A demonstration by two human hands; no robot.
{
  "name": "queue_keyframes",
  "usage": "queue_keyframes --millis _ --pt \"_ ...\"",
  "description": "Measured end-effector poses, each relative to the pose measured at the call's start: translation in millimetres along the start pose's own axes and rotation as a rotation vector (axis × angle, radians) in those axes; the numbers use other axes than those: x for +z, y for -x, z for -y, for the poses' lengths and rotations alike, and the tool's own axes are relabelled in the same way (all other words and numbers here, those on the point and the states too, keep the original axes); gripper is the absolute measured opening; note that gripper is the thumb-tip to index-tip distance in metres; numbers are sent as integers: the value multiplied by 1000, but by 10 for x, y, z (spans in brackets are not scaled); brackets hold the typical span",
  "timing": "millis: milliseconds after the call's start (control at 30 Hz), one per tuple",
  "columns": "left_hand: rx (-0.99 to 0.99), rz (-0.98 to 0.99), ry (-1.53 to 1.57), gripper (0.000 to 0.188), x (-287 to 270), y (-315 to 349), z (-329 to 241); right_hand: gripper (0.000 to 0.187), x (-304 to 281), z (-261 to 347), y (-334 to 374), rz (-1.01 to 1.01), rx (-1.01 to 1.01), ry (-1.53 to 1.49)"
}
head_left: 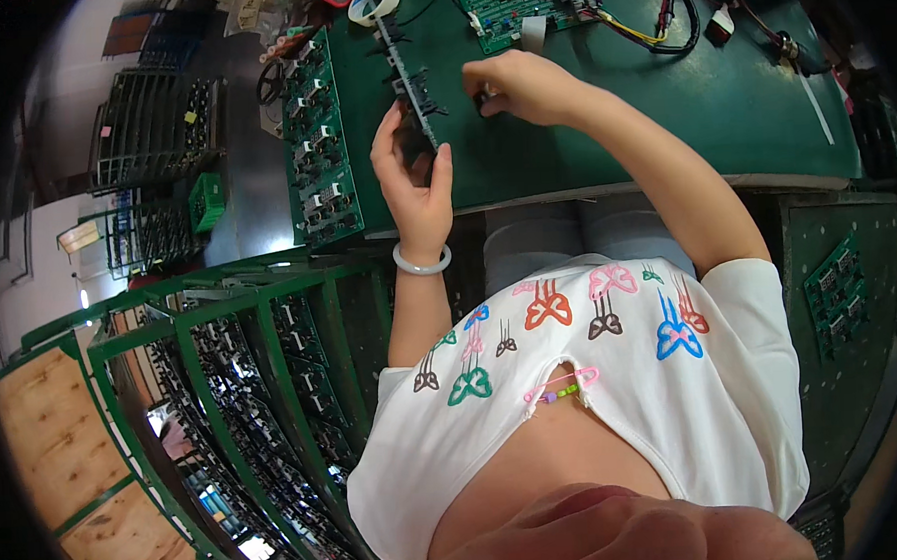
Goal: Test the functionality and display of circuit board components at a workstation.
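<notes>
A circuit board (pixel 407 77) with dark components stands nearly edge-on above the green mat. My left hand (pixel 415 196) grips its near end between thumb and fingers. To the right of the board, my right hand (pixel 530 86) is closed with its fingertips drawn together. Something small and dark shows at those fingertips, too little of it to name. Beyond the board's far end lies a roll of pale tape (pixel 374 3). A green panel of circuit boards (pixel 320 145) with white parts lies left of my left hand.
A larger green circuit board (pixel 522 7) lies at the far middle. Bundled wires (pixel 672 15) and a small brush (pixel 720 26) are to its right. Green racks (pixel 233 389) filled with boards stand at the left, near a green basket (pixel 206 201). The table edge (pixel 625 189) runs before me.
</notes>
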State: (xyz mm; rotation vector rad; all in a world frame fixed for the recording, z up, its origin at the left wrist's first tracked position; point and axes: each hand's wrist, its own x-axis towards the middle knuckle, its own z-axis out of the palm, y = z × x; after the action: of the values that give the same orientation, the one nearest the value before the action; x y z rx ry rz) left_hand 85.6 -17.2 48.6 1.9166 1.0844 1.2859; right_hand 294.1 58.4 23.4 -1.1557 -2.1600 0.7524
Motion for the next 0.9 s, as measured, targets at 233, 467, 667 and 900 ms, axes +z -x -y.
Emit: queue_keyframes --millis 233,467,667,900 --pt "50 -17 119 61 240 138 -223 23 -362 53 15 75 -134 -663" --pt "51 47 101 57 424 169 -251 35 -489 114 180 191 142 -819" --pt "18 98 59 55 428 175 -249 39 -510 84 216 177 88 -853" --pt "40 111 34 64 442 164 -253 35 -538 88 238 182 70 -809"
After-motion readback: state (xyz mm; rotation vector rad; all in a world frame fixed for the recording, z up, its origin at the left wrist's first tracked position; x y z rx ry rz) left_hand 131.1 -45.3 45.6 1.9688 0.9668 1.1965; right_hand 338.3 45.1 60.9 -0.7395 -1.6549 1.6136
